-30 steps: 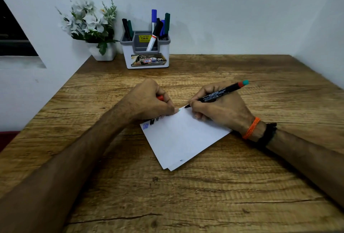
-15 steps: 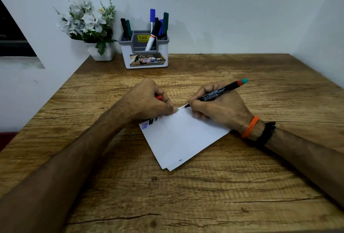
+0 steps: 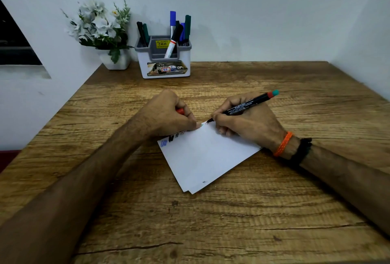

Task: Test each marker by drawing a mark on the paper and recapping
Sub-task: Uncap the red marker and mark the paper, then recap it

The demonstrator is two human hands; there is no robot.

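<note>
Gripping marker [image 3: 244, 106], R hand [image 3: 247, 122] writes on paper [image 3: 207, 158]; L hand [image 3: 168, 116] fist hides red cap [image 3: 180, 111].

Wooden table [image 3: 274, 211]: paper [image 3: 206, 158], organizer [image 3: 166, 69], flowerpot [image 3: 116, 61].

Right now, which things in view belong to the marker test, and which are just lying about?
In use: black marker in right hand; red cap in left hand; paper; holder of markers.

Idle: flower pot.
</note>
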